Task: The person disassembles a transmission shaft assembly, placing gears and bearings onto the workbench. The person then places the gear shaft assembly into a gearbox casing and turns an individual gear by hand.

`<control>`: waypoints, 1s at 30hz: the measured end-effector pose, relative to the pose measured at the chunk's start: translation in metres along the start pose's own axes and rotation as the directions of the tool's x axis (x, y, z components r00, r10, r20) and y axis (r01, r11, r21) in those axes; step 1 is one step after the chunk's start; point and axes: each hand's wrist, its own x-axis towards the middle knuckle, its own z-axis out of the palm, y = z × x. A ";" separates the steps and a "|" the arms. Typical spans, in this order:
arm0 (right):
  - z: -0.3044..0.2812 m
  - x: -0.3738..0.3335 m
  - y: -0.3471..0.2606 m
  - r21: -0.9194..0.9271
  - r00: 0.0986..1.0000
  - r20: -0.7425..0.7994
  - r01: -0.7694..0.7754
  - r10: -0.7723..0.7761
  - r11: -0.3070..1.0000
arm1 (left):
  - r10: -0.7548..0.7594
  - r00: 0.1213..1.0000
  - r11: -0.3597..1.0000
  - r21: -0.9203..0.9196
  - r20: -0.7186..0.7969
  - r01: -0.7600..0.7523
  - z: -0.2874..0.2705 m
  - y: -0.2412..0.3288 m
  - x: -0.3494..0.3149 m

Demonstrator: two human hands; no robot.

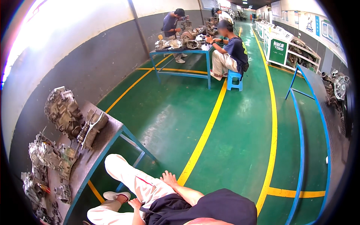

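Note:
My right hand [170, 178] rests on my right thigh in white trousers [140, 182]. Its fingers are spread apart and nothing is in them. Lower down, my left hand [135, 204] lies on the other leg, its fingers loosely stretched and holding nothing. Both hands are apart from the workbench [98, 152] at the left. On that bench stands a large greasy gearbox casing [63, 110], with an opened housing with a shaft [91, 129] beside it. Several silvery cast metal parts [43, 152] are crowded along its left side.
Ahead, one person [228, 50] sits on a blue stool [235, 81] at a blue-framed table [180, 71] of machine parts; another person [173, 28] stands behind it. At right stands another blue-framed bench [317, 90] bearing a metal assembly [339, 88]. Yellow lines [212, 127] cross the green floor.

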 end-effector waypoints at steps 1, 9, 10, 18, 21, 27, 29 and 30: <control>0.000 0.000 0.000 0.001 1.000 0.004 -0.003 0.003 1.000 | -0.028 1.000 0.999 0.041 0.008 0.028 0.000 0.000 0.000; 0.002 0.003 0.007 -0.020 0.999 -0.041 -0.004 0.003 1.000 | -0.010 0.995 0.996 0.086 0.101 0.001 -0.007 0.003 0.008; 0.000 0.003 0.004 -0.031 0.998 -0.069 0.005 -0.007 1.000 | -0.008 0.994 0.996 0.085 0.110 -0.001 -0.009 0.002 0.008; 0.008 0.004 0.011 -0.054 0.999 -0.040 -0.016 0.014 0.998 | 0.032 0.945 0.990 0.119 0.326 -0.075 -0.061 0.031 0.020; 0.006 0.000 -0.010 -0.016 1.000 -0.019 0.014 -0.015 1.000 | -0.012 0.999 0.989 -0.149 0.029 0.016 -0.059 0.032 0.031; 0.009 0.010 0.016 -0.026 0.995 -0.092 0.030 -0.033 0.999 | 0.059 0.990 0.919 -0.395 0.130 -0.003 -0.098 0.050 0.016; 0.015 0.017 0.014 -0.029 0.994 -0.109 0.030 -0.033 0.999 | 0.013 0.998 0.923 -0.384 0.063 0.012 -0.075 0.036 0.017; 0.018 0.015 0.018 -0.036 0.992 -0.128 0.007 -0.012 0.999 | 0.010 0.998 0.930 -0.367 0.060 0.013 -0.065 0.031 0.016</control>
